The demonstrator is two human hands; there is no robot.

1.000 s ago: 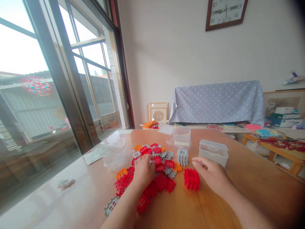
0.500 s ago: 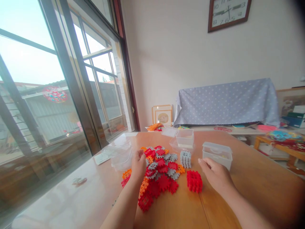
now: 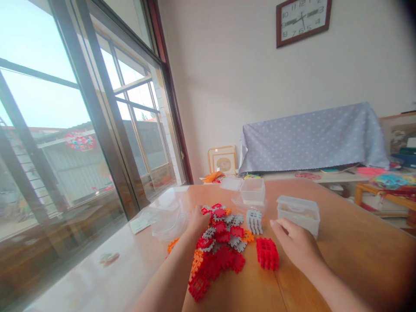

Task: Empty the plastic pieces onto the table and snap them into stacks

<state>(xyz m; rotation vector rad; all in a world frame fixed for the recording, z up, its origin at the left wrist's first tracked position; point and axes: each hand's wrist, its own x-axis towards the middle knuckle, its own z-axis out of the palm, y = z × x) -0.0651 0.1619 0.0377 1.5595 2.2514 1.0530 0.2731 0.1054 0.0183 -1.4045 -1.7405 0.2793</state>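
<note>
A pile of red, grey and orange interlocking plastic tiles (image 3: 222,255) with toothed edges lies mid-table. My left hand (image 3: 199,220) is at the pile's far left side, its fingertips against a red tile (image 3: 205,210); blur and the hand's own back hide whether they grip it. To the right of the pile stand a block of grey tiles (image 3: 254,222) and a block of red tiles (image 3: 267,253), each lined up together. Beside these blocks my right hand (image 3: 295,240) hovers or rests, fingers loosely curled, thumb apart, nothing visible in it.
A clear plastic box (image 3: 298,212) stands beyond my right hand. Another clear box (image 3: 252,193) sits farther back, with lids around it. Clear plastic containers (image 3: 169,221) and a paper (image 3: 140,224) lie left. A small packet (image 3: 109,258) is near the left edge.
My left hand has shifted slightly right, farther over the pile's far left tiles. My right hand stays about where it was. The whole view has tilted a little.
</note>
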